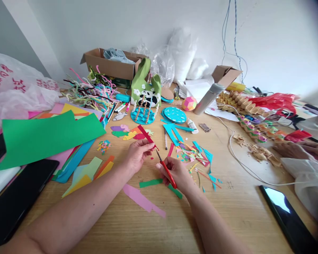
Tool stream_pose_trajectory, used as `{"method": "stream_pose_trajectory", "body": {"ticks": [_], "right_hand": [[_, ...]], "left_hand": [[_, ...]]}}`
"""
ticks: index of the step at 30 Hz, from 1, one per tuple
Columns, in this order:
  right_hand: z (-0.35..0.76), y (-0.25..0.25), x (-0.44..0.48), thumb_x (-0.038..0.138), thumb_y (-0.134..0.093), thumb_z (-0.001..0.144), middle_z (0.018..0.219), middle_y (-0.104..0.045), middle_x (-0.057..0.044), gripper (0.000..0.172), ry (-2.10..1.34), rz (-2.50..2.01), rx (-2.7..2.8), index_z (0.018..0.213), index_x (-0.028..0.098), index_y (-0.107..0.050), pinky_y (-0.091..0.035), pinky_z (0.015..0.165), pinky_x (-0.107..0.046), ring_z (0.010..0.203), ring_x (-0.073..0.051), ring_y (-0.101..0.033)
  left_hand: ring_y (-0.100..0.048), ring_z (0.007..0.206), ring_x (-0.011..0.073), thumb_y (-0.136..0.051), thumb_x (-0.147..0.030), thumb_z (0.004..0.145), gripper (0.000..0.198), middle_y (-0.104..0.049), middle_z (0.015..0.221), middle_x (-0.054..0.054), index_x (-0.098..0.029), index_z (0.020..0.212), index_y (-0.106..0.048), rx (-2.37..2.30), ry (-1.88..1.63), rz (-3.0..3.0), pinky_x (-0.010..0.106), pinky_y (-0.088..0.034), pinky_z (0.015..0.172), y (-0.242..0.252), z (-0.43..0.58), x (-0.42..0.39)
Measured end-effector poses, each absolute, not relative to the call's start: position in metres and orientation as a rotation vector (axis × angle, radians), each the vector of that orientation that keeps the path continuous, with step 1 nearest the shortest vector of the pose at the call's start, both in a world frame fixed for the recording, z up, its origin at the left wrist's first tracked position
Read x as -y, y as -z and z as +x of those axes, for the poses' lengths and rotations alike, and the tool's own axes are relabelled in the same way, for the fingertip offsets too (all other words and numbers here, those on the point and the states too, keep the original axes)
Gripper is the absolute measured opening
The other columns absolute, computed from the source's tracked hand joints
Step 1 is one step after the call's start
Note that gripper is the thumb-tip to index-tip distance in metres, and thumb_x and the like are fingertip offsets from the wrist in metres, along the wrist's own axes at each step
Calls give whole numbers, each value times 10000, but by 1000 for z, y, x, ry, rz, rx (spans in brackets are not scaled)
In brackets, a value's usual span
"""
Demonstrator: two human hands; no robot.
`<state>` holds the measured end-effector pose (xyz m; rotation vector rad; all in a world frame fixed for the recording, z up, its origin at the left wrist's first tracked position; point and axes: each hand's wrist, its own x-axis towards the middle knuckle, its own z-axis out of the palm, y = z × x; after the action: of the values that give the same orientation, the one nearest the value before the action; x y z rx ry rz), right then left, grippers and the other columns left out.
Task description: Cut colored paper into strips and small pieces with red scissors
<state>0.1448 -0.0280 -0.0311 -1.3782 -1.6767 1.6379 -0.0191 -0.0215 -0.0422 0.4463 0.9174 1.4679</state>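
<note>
red strip [147, 136] in left hand [136, 154]; scissors [165, 168] handles hidden (right hand [182, 177])

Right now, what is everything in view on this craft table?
wooden table: one, tan, under everything
large green paper sheet: one, green, left
pink paper strip: one, pink, front centre
fuzzy pipe cleaners: many, mixed colours, back left
brown cardboard boxes: two, brown, by the wall
silver metal flask: one, silver, lying back centre
black phone: one, black, front right
another person's hands: two, far right
narrow red paper strip: one, red, centre
red-handled scissors: one, red handles, centre
left hand: one, grip on the red strip
right hand: one, grip on the scissors
</note>
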Motion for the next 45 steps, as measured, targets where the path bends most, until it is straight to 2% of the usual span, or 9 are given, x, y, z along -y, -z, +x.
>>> {"method": "stream_pose_trajectory", "body": {"ticks": [11,16,45], "right_hand": [[147,32,26,552,-751,680,442,-530,62,465,-1618,-1415,1633,648,210,-438,-378,315,-196,349,-124,-540],[146,32,26,573,-738,684,472,-572,36,471,-1590,-1417,1653,644,213,-436,-386,320,-206,357,-127,-546],[148,29,27,628,-713,689,529,-603,26,501,-1796,-1252,1554,692,193,-467,-441,407,-209,419,-114,-570]], "left_hand": [[-569,595,101,-804,-201,540,186,-660,665,23,-132,666,-684,-1021,-1435,526,230,-420,563,42,-13,26],[-584,606,115,-792,-209,556,172,-665,664,36,-123,672,-698,-1023,-1387,534,246,-431,592,41,-12,28],[-620,617,127,-774,-150,581,167,-665,658,21,-133,701,-658,-861,-1312,576,266,-485,646,39,-10,32]]}}
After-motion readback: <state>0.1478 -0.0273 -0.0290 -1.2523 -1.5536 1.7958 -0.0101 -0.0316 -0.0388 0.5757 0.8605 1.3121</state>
